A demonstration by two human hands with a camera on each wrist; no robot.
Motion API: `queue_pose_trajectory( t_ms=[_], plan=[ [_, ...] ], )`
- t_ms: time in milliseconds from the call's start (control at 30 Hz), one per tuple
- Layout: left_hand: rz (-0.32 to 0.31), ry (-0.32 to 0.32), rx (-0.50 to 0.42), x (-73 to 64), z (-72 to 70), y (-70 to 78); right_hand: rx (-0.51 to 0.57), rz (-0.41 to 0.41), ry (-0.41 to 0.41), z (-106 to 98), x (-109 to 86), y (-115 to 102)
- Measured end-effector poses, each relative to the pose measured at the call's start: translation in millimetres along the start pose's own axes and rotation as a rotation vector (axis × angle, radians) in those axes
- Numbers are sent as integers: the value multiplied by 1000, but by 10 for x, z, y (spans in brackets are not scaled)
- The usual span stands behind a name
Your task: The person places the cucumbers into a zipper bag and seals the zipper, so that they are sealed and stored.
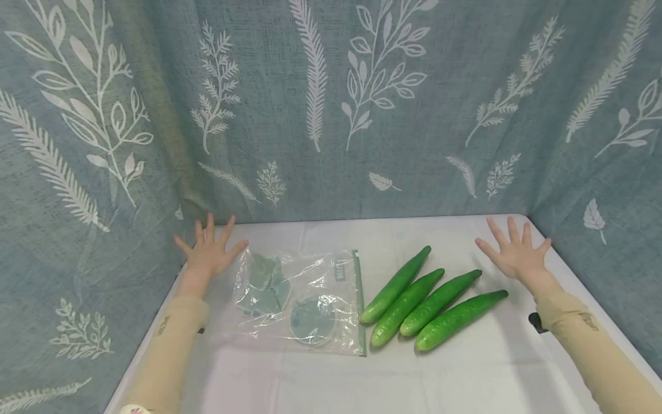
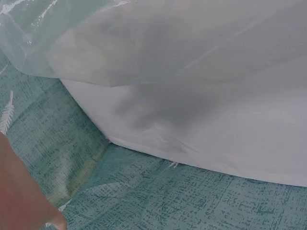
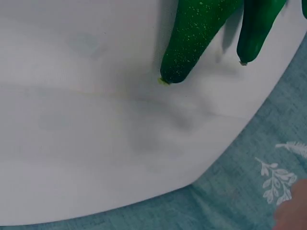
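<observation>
In the head view, a clear plastic bag with a green edge strip lies flat on the table. Inside it are a round pale-teal piece and other flat pale-teal pieces. Several green cucumbers lie slanted side by side to its right. My left hand has its fingers spread, beside the bag's upper left corner, holding nothing. My right hand, also spread and holding nothing, is beyond the right-hand cucumbers. The right wrist view shows cucumber ends and a sliver of that hand.
A white-covered table with rounded far corners bears everything. Blue-green curtains with white leaf prints hang along its far, left and right sides. Small dark wrist devices show beneath the tan sleeves.
</observation>
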State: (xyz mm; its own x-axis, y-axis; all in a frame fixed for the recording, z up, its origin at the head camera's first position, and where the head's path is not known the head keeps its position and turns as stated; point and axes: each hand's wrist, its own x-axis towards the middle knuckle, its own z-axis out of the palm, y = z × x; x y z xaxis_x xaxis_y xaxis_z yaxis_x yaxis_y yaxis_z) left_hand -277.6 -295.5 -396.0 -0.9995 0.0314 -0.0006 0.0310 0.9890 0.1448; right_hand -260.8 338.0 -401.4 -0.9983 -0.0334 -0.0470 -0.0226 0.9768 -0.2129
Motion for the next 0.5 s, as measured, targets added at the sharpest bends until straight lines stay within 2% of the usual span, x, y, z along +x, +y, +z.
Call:
queue_pose_trajectory(
  t_ms=[200, 500],
  plan=[
    [24, 8, 16, 52, 82, -32, 2, -14, -10, 33, -37, -22],
    [96, 19, 20, 26, 138, 89, -29, -66, 1, 144, -76, -147]
  ],
)
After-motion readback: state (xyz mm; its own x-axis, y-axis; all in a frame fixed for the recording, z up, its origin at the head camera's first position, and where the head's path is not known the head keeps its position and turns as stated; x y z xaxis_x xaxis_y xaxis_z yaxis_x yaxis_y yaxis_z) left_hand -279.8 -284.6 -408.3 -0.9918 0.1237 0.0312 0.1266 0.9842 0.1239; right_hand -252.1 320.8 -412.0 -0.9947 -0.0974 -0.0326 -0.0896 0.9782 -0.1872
